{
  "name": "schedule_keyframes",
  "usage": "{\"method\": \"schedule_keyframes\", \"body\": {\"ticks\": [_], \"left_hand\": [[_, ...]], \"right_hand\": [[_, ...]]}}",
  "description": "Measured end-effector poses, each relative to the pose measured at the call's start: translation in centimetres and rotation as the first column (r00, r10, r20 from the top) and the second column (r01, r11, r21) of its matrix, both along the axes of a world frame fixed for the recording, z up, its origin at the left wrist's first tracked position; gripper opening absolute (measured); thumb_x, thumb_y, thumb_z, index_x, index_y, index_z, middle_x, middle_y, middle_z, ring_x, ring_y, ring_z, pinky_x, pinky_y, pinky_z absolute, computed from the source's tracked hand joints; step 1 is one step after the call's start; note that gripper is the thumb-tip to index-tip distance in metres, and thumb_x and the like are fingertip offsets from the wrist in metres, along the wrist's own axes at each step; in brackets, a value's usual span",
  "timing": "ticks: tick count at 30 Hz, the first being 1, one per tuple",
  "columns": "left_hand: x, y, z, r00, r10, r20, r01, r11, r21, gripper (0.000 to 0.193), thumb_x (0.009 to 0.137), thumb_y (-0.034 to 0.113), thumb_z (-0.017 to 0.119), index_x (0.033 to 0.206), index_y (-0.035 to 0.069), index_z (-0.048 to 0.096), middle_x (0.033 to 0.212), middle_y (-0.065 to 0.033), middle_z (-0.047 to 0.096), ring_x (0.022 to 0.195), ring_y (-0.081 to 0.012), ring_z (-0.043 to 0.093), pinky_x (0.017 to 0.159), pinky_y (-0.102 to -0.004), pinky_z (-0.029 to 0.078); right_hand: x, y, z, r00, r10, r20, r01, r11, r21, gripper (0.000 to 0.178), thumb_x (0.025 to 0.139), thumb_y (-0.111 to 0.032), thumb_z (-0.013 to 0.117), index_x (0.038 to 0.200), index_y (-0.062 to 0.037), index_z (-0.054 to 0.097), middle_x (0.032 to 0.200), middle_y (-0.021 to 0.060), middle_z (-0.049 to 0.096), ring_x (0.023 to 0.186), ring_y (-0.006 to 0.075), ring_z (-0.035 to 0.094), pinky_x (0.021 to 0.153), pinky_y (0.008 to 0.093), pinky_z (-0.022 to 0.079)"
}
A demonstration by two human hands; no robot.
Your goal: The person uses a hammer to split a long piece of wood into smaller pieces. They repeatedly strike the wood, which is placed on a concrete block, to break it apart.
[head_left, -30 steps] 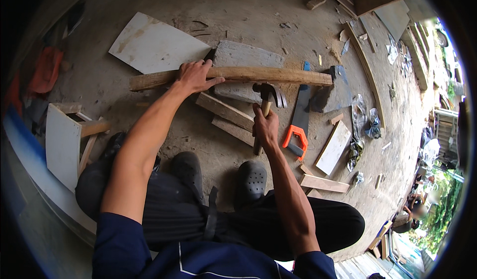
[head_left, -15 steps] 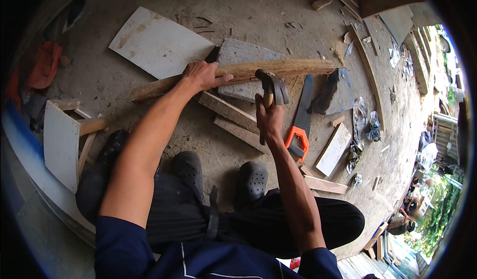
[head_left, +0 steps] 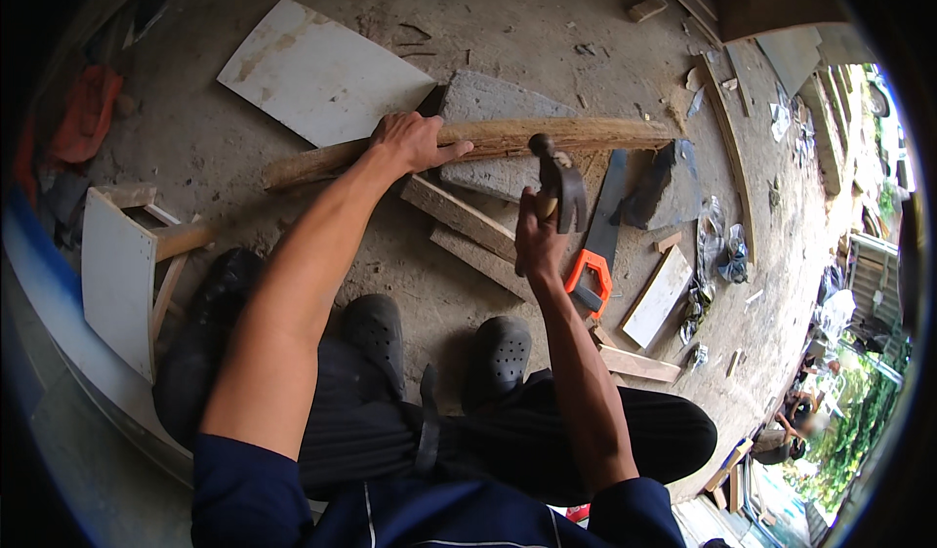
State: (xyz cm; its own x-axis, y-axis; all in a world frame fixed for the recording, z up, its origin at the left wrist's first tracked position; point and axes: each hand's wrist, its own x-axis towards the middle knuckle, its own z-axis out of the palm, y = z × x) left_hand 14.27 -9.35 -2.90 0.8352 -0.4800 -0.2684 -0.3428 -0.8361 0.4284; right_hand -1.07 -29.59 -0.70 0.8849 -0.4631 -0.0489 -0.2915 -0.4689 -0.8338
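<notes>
The beam (head_left: 576, 133) lies left to right over the grey block (head_left: 503, 97), its right end at the dark block (head_left: 666, 189). My left grip (head_left: 410, 142) holds it left of its middle, so that hand is nearer. My right grip (head_left: 542, 241) is closed round the hammer (head_left: 560, 185), near side of the beam; whether the head touches wood, I can't quite tell. Right of that lies the saw (head_left: 604, 228).

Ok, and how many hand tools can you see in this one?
2: a hammer gripped in the right hand, and an orange-handled handsaw lying on the floor, just to the hammer's right. Others may be hidden from view.
</notes>
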Motion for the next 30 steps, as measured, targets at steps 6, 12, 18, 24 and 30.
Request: {"method": "schedule_keyframes", "body": {"ticks": [6,12,18,24,30], "left_hand": [[-0.1,-0.4,-0.2,0.996,0.04,-0.077,-0.04,0.999,-0.004,0.091,0.074,0.084,0.048,0.093,-0.003,0.067,0.089,-0.0254,0.069,0.093,-0.0409,0.066,0.087,-0.0528,0.048],[0.1,-0.6,0.5,0.994,0.011,-0.105,-0.009,1.0,0.015,0.088,0.076,0.081,0.049,0.093,-0.003,0.067,0.09,-0.0262,0.069,0.094,-0.0419,0.066,0.088,-0.0521,0.049],[0.9,-0.2,-0.2,0.996,0.022,-0.081,-0.024,1.0,-0.019,0.087,0.077,0.08,0.049,0.087,-0.004,0.067,0.083,-0.0284,0.067,0.088,-0.0431,0.067,0.082,-0.0508,0.051],[1.2,-0.4,0.4,0.986,0.008,-0.168,-0.002,0.999,0.035,0.092,0.076,0.083,0.048,0.087,-0.007,0.068,0.088,-0.0282,0.068,0.091,-0.0402,0.067,0.086,-0.0515,0.05],[1.6,-0.5,0.8,0.98,-0.002,-0.2,0.005,1.0,0.014,0.088,0.078,0.079,0.049,0.086,-0.006,0.068,0.083,-0.0317,0.066,0.088,-0.0437,0.066,0.083,-0.0511,0.051]], "right_hand": [[0.5,-0.9,-0.5,0.923,0.02,-0.384,0.014,0.996,0.086,0.032,0.086,-0.027,0.062,0.086,0.0045,0.061,0.066,0.0175,0.061,0.062,0.0294,0.061,0.062,0.0414,0.049],[1.1,0.1,-0.3,0.974,0.017,0.227,0.019,0.988,-0.156,0.023,0.085,-0.018,0.061,0.094,0.0031,0.062,0.066,0.0158,0.059,0.061,0.0282,0.059,0.062,0.0417,0.048],[1.1,-1.8,-0.8,0.955,-0.025,-0.294,0.038,0.999,0.038,0.024,0.082,-0.018,0.061,0.091,0.0041,0.061,0.069,0.0186,0.062,0.065,0.0301,0.064,0.065,0.0451,0.05],[2.4,-0.9,1.5,0.845,0.101,-0.524,-0.101,0.994,0.029,0.026,0.084,-0.022,0.058,0.081,0.0044,0.058,0.058,0.0137,0.057,0.054,0.0253,0.063,0.053,0.0411,0.05],[2.5,-2.5,1.1,0.974,0.033,-0.225,-0.041,0.999,-0.029,0.023,0.082,-0.019,0.056,0.078,0.0044,0.057,0.053,0.013,0.054,0.046,0.0243,0.059,0.046,0.0418,0.047]]}}
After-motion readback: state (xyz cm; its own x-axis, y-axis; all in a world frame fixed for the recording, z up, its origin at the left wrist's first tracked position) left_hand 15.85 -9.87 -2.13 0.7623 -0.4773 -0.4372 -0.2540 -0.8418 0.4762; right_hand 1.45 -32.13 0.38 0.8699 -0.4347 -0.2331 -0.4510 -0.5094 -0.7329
